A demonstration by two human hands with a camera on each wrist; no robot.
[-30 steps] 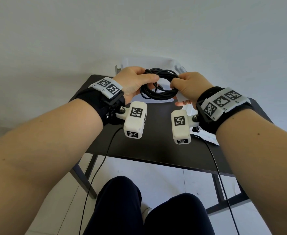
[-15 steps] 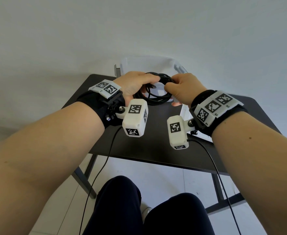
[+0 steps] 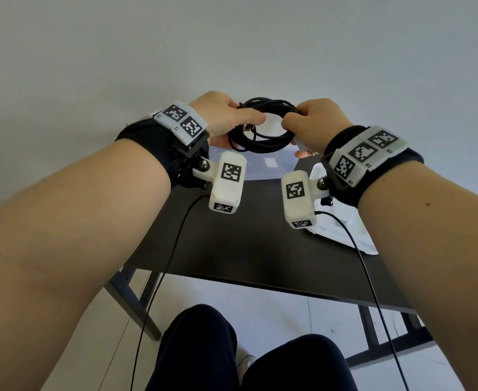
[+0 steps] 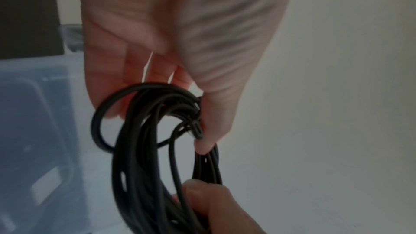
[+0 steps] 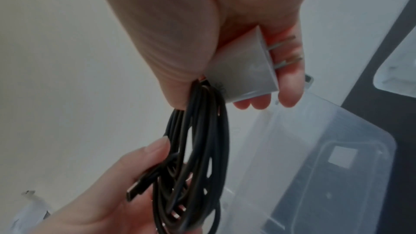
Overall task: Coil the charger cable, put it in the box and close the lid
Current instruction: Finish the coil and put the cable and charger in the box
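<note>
The black charger cable (image 3: 260, 142) is wound into a coil and held in the air between both hands, above the clear plastic box (image 3: 263, 167). My left hand (image 3: 226, 119) pinches the coil's left side (image 4: 157, 131) between thumb and fingers. My right hand (image 3: 311, 125) grips the coil's right side (image 5: 198, 131) and also holds the white plug adapter (image 5: 245, 70) in its palm, prongs pointing out. A loose USB end (image 5: 137, 186) sticks out near the left hand's thumb. The box (image 5: 315, 157) is open and its inside looks bare.
The box stands at the back of a small black table (image 3: 246, 244). A white lid (image 3: 342, 230) lies flat on the table's right side, under my right wrist. Thin black wrist-camera wires (image 3: 164, 272) hang over the table's front edge. My knees are below.
Both hands have lifted the coil higher and pulled slightly apart, so the loop now hangs above the box.
</note>
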